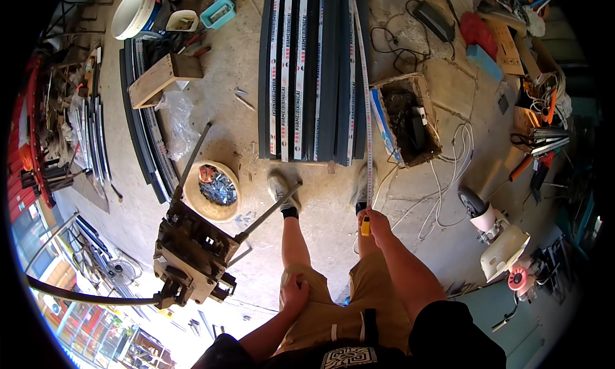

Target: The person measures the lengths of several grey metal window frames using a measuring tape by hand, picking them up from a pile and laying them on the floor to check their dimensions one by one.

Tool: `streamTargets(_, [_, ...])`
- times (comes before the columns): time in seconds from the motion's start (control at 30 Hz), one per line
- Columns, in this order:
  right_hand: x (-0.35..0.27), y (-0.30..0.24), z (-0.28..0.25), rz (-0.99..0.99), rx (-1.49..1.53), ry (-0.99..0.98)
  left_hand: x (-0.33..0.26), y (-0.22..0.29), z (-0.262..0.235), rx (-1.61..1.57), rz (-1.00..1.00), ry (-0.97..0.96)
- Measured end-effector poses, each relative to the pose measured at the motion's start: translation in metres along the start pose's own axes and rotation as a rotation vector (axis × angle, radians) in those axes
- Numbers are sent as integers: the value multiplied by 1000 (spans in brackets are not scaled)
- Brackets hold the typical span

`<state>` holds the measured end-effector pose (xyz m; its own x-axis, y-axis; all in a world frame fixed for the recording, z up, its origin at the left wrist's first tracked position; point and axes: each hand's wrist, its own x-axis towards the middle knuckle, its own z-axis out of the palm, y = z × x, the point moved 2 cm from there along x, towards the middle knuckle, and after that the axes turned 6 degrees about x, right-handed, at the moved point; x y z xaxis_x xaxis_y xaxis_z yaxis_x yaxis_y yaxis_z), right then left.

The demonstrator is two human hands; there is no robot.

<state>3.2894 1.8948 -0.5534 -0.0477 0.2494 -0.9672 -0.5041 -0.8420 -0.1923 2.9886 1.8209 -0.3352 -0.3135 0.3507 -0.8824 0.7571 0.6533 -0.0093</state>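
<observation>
My right hand (377, 227) grips a yellow tape measure (366, 226) above my right foot. Its pale blade (368, 125) runs straight out toward the far end of several long dark metal profiles (330, 81), along their right side. White printed film strips (301, 68) cover parts of these profiles, which lie side by side on the floor ahead of my feet. On my left thigh rests my left hand (295, 295), fingers loosely apart and holding nothing. The far tip of the blade is too small to make out.
A dark punching machine (192, 254) with lever bars stands at left, beside a round tub (190, 202) of small metal parts. An open cardboard box (423, 93) sits right of the profiles, near a loose white cable (442, 202). More profiles (138, 113) and a wooden box (150, 90) lie left.
</observation>
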Motion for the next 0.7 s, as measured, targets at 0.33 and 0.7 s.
streamTargets(0.33, [4,3,-8,-15,-28,-14,1,2,2,-24,-8,9])
streamTargets(0.7, [-1,11,-10,-43,23,-47,-1,-8,8,-1,2,34])
